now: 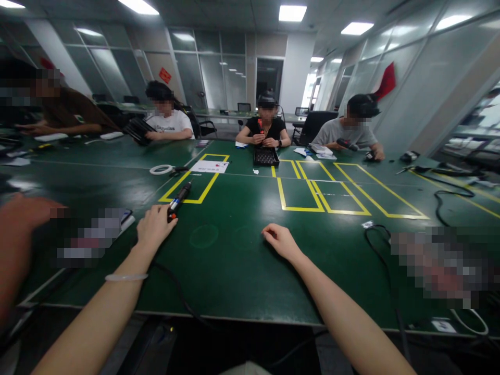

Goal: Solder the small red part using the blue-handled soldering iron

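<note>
Your left hand point(156, 225) gripped a slim black tool with blue and orange parts point(180, 198), covering its near end, likely so its tip pointed ahead. Well to its right, your loosely curled right hand point(282, 240) rested on the glossy green desk point(234, 281); whether it held anything couldn't be told.
</note>
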